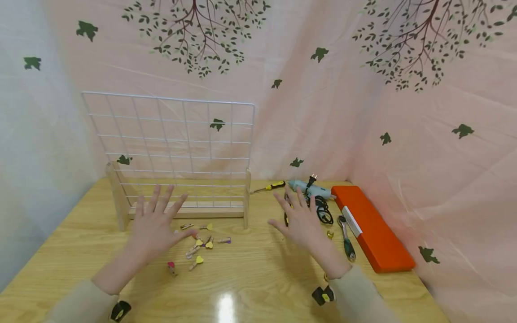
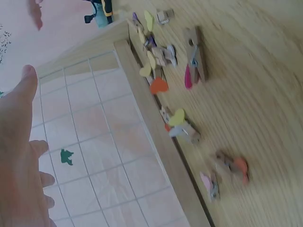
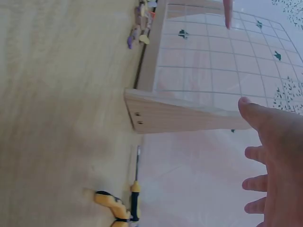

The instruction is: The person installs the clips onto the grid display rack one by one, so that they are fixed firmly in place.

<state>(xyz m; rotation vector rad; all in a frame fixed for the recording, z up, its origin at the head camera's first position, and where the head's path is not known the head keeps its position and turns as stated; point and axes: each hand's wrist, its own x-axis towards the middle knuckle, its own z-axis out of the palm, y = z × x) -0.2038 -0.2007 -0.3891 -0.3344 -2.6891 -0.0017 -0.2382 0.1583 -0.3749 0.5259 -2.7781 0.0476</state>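
An upright white wire grid in a pale wooden stand blocks the far edge of the yellowish wooden worktop at left, small heart-topped wooden clothespins scattered before it. A long orange box bars the far right corner; bare wood leaves passage along the left edge.

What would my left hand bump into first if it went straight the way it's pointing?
Probably the white wire grid, standing ahead of your left hand, though depth is unclear and its wooden stand might come first.

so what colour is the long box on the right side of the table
The box is bright orange-red, best seen in the head view.
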